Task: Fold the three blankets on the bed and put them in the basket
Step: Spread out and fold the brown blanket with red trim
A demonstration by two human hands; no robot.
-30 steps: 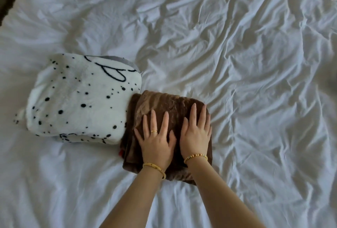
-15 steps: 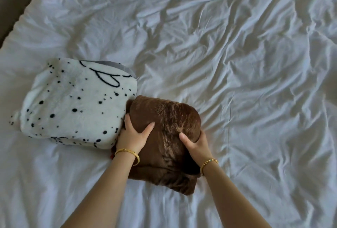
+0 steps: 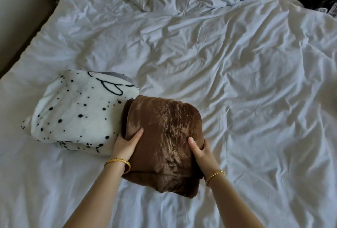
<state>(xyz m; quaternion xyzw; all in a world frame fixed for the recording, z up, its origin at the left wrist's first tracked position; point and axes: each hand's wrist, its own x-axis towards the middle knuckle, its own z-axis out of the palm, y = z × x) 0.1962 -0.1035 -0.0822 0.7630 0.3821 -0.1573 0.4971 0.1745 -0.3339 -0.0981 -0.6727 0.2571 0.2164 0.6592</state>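
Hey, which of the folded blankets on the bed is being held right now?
The brown blanket: the left hand and right hand grip its sides. The white black-speckled blanket lies beside it, untouched by either hand.

**No words showing anywhere**

Nothing readable is appearing on anything in view. The white blanket (image 3: 78, 112), lying just beside the left hand (image 3: 125, 144), is carrying only black dots and looping black lines, which are not forming any letters or numbers.
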